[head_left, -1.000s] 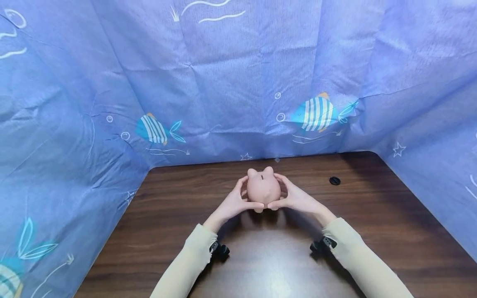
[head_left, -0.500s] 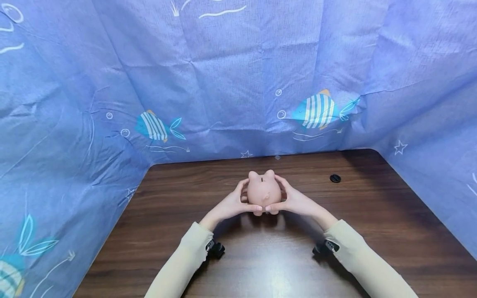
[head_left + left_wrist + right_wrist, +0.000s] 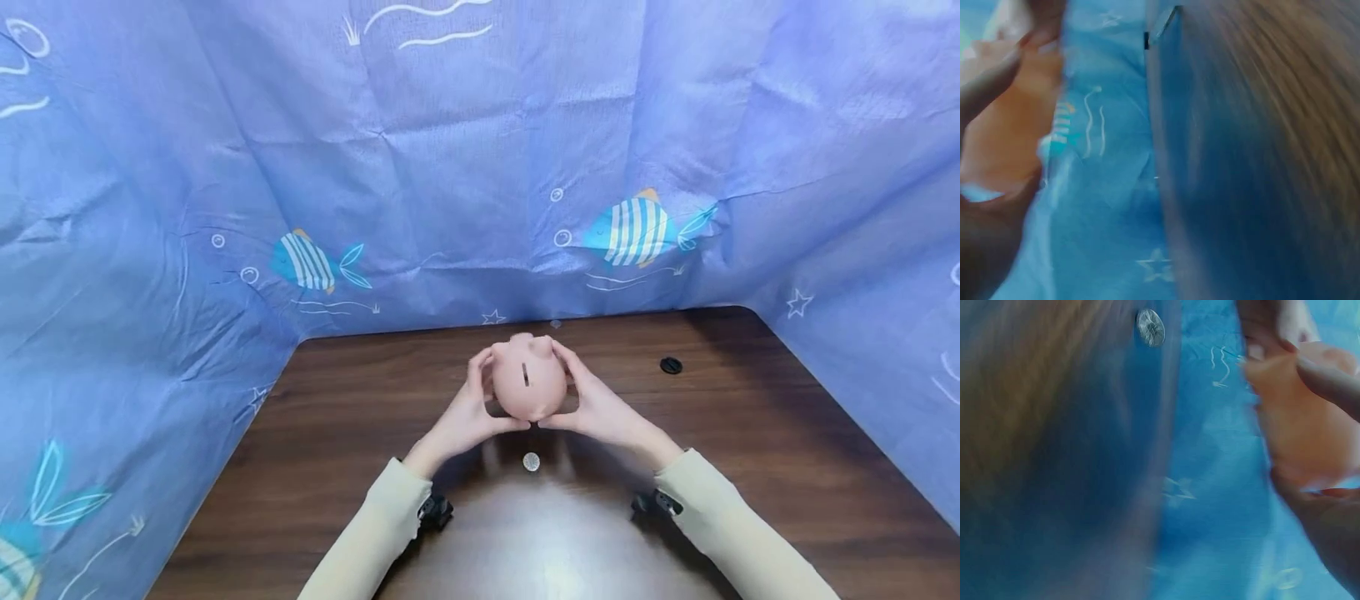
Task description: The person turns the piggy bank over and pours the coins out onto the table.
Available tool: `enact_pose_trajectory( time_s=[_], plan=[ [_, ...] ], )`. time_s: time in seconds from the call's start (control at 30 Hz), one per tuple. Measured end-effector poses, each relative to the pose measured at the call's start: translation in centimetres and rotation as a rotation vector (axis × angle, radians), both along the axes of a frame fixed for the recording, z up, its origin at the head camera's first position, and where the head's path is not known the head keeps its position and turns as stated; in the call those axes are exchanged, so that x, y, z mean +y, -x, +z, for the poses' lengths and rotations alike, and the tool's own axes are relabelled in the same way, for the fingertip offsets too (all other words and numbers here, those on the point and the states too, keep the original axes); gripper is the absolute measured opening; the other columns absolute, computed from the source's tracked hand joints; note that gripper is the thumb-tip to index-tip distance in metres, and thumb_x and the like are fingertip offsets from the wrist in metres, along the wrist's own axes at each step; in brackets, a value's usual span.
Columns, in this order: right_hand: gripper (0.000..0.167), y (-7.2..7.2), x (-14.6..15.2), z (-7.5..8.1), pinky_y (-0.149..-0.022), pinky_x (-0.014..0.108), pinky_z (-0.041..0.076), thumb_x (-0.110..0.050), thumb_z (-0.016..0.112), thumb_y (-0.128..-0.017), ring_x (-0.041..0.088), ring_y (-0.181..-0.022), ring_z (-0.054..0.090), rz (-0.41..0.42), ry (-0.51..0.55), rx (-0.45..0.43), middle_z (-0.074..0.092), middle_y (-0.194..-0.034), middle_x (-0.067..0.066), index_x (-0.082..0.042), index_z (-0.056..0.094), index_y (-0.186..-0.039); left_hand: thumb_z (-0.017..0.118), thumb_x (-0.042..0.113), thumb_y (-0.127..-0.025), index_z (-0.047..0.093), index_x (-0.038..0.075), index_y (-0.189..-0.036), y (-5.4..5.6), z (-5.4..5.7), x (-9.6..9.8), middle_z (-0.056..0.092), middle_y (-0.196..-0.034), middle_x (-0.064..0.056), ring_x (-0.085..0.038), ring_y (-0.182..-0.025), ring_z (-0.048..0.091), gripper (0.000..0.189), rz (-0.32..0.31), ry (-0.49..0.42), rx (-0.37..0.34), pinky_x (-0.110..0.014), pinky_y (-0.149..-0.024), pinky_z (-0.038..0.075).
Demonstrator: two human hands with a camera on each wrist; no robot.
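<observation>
A pink piggy bank [image 3: 529,383] is held between both hands, its coin slot facing up toward the head camera. My left hand [image 3: 474,407] grips its left side, thumb low at the near side and fingers curled round behind. From the right, my right hand [image 3: 596,406] grips it in the same way. Just below it in the head view is a silver coin [image 3: 531,462], which shows its round face in the right wrist view [image 3: 1150,327]. Both wrist views blur the pink body [image 3: 1007,125] between fingers and thumb.
A black round plug [image 3: 671,365] lies on the dark wood table [image 3: 337,467], right of the piggy bank. Blue cloth [image 3: 450,167] with fish prints hangs at the back and both sides. Black wrist cameras [image 3: 435,512] sit under the cuffs.
The piggy bank has tipped in my hands, so its slot now looks larger and its feet no longer show. A silver coin has appeared below it. Both hands have kept their grip.
</observation>
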State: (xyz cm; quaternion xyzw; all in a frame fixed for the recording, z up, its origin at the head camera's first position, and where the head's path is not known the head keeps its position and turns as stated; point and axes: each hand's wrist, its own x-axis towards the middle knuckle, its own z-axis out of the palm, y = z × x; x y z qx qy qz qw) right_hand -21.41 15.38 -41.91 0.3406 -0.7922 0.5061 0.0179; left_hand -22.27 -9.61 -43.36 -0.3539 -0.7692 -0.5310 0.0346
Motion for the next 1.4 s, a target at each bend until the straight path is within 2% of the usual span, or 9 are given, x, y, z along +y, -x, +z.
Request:
enact_pose_trajectory(
  time_s=[0.1,0.17,0.43,0.67,0.73,0.9,0.97,1.2,1.4],
  plan=[
    [0.104,-0.5,-0.1,0.9,-0.111,0.035,0.040,0.001,0.087,-0.076,0.034,-0.146,0.029,0.034,0.019,0.311,0.016,-0.164,0.022,-0.009,0.022,-0.156,0.089,-0.002,-0.072,0.013,0.014,-0.149,-0.4,0.6,-0.1,0.023,-0.159,-0.025,-0.041,-0.139,0.041,0.109,0.007,-0.024,0.343,-0.044,-0.105,0.047],
    [0.102,-0.7,-0.1,1.4,-0.111,0.037,0.040,0.000,0.088,-0.075,0.035,-0.148,0.027,0.020,0.020,0.369,0.016,-0.164,0.021,-0.010,0.024,-0.154,0.090,-0.001,-0.071,0.015,0.016,-0.149,-0.4,1.0,-0.2,0.023,-0.160,-0.022,-0.039,-0.140,0.040,0.110,0.027,-0.015,0.399,-0.044,-0.106,0.046],
    [0.115,-0.1,0.7,-0.3,-0.098,0.043,0.051,-0.031,0.088,-0.079,0.031,-0.119,0.061,-0.087,-0.075,-0.312,0.045,-0.148,0.021,-0.011,0.011,-0.162,0.086,0.025,-0.083,0.017,0.012,-0.158,-0.1,0.2,-0.3,0.046,-0.150,-0.015,-0.024,-0.123,0.060,0.103,0.010,0.104,-0.330,-0.033,-0.097,0.052],
    [0.115,0.7,0.6,-0.4,-0.095,0.042,0.053,-0.025,0.087,-0.081,0.037,-0.124,0.056,-0.036,-0.021,-0.405,0.039,-0.151,0.023,-0.008,0.007,-0.162,0.086,0.029,-0.083,0.020,0.010,-0.156,0.4,0.1,-0.3,0.055,-0.141,-0.014,-0.021,-0.117,0.063,0.101,0.037,0.131,-0.345,-0.033,-0.094,0.053],
    [0.114,0.4,0.5,0.0,-0.098,0.040,0.051,-0.019,0.088,-0.080,0.033,-0.128,0.053,-0.017,0.026,-0.305,0.036,-0.155,0.018,-0.014,0.009,-0.162,0.088,0.023,-0.081,0.021,0.015,-0.157,-0.4,1.0,-0.2,0.052,-0.143,-0.011,-0.020,-0.118,0.062,0.102,0.042,0.089,-0.236,-0.034,-0.095,0.053],
    [0.120,-0.9,0.6,2.2,-0.109,0.031,0.040,0.002,0.088,-0.075,0.027,-0.147,0.030,0.039,0.127,0.100,0.017,-0.167,0.004,-0.022,0.010,-0.162,0.091,0.006,-0.074,0.020,0.021,-0.157,-2.0,3.7,0.1,0.029,-0.161,-0.014,-0.030,-0.140,0.043,0.111,0.043,0.039,0.338,-0.043,-0.107,0.045],
    [0.121,-0.9,0.7,2.7,-0.110,0.030,0.040,0.003,0.087,-0.075,0.027,-0.148,0.028,0.045,0.129,0.103,0.015,-0.167,0.004,-0.021,0.008,-0.163,0.092,0.010,-0.074,0.019,0.021,-0.157,-1.5,3.7,0.1,0.027,-0.162,-0.012,-0.028,-0.142,0.040,0.111,0.048,0.044,0.381,-0.041,-0.109,0.043],
    [0.111,0.7,0.6,-0.1,-0.097,0.038,0.052,-0.023,0.087,-0.081,0.031,-0.120,0.060,-0.008,-0.013,-0.373,0.050,-0.144,0.022,-0.008,0.011,-0.161,0.086,0.024,-0.083,0.020,0.011,-0.159,0.3,0.3,-0.2,0.046,-0.150,-0.012,-0.022,-0.122,0.060,0.101,0.041,0.085,-0.307,-0.033,-0.098,0.052],
    [0.103,1.0,0.6,-0.8,-0.095,0.039,0.052,-0.021,0.086,-0.082,0.030,-0.116,0.063,0.008,0.016,-0.455,0.054,-0.138,0.022,-0.006,0.019,-0.159,0.082,0.024,-0.087,0.020,0.009,-0.158,0.3,-0.3,-0.2,0.051,-0.145,-0.017,-0.027,-0.120,0.062,0.095,0.037,0.097,-0.392,-0.036,-0.095,0.053]
  ],
)
